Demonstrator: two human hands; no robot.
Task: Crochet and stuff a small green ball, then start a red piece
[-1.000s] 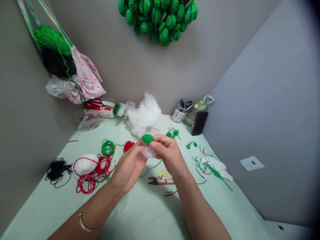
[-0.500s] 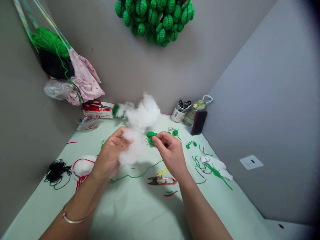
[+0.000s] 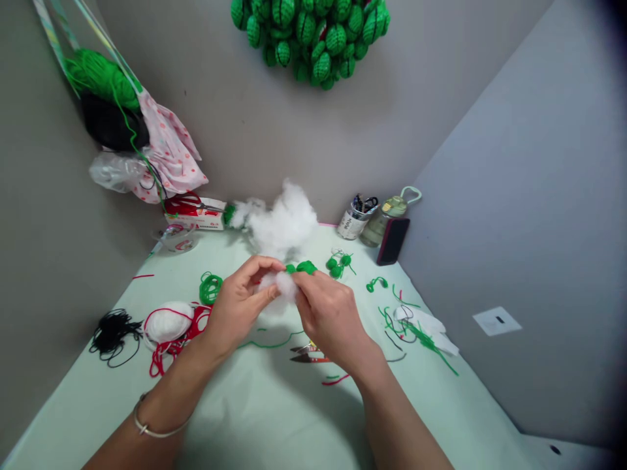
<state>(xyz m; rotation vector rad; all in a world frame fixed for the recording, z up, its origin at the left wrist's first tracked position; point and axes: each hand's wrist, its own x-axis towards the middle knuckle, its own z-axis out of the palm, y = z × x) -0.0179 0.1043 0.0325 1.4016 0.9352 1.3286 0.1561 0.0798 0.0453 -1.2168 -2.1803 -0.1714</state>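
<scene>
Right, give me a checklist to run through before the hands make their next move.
1. Tuft in hand: ok; the left hand holds the white tuft.
2. Green piece in hand: ok; it shows at the top of the right hand.
3. Green piece's whole shape: cannot tell; the right hand hides part of it.
4. More fluff nearby: ok; the pile lies just beyond the hands.
5. Snips fully in view: not ok; the right hand and forearm cover part of the snips.
6. Green strand free of the piece: cannot tell; the strand is lost from view near the right hand.
</scene>
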